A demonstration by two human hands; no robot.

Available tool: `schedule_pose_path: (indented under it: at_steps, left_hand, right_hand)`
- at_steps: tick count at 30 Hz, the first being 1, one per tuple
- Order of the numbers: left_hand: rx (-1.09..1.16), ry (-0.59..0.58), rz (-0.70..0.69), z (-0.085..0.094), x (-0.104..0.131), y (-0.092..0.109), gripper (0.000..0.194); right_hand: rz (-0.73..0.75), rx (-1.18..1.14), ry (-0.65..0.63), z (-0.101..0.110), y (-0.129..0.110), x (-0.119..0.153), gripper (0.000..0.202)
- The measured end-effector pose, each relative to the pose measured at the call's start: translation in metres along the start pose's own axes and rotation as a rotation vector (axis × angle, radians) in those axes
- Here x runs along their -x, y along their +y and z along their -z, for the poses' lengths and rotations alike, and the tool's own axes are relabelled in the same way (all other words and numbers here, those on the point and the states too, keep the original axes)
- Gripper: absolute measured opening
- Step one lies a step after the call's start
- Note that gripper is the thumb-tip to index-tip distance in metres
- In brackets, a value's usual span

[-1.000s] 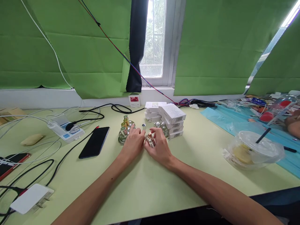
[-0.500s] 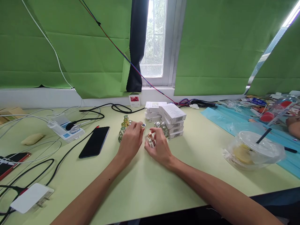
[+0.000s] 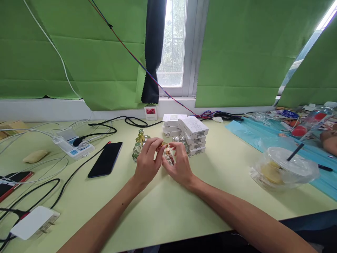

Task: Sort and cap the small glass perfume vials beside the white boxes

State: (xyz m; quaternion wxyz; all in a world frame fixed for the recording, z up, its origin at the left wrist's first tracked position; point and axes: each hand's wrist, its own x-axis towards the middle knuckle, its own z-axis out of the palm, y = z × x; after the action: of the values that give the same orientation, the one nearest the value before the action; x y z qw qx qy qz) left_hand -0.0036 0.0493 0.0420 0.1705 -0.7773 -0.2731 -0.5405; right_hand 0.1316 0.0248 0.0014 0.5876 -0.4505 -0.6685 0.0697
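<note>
My right hand (image 3: 180, 163) is curled around a small clear glass bottle (image 3: 169, 158) with a rose-gold neck, which looks like a perfume bottle. Pinched in the fingertips of my left hand (image 3: 147, 160) is a small gold cap (image 3: 163, 144), partly hidden, just above the bottle's neck. Whether cap and neck touch, I cannot tell. Left of that hand stand several glass bottles with gold caps (image 3: 138, 140). Behind my right fingers are more clear bottles (image 3: 181, 140), beside a stack of white boxes (image 3: 196, 131).
On the left lie a black phone (image 3: 105, 160), a power strip (image 3: 73, 144), tangled cables and a white charger (image 3: 35, 222). To the right sits a bagged lidded cup (image 3: 284, 168) with a black straw, near a blue sheet (image 3: 244, 135). Another person's arm (image 3: 329, 142) shows at the far right.
My left hand has turned and brought the gold cap rightward, close to the bottle's neck. My right hand and the bottle have barely moved.
</note>
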Motion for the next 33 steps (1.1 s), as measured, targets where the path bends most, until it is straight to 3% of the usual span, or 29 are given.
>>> schedule_pose_path:
  at_steps: [33]
  left_hand:
    - [0.208, -0.234, -0.018, -0.0033, 0.0061, -0.0017, 0.026]
  right_hand:
    - [0.003, -0.042, -0.055, 0.0006, 0.0009, -0.0009, 0.027]
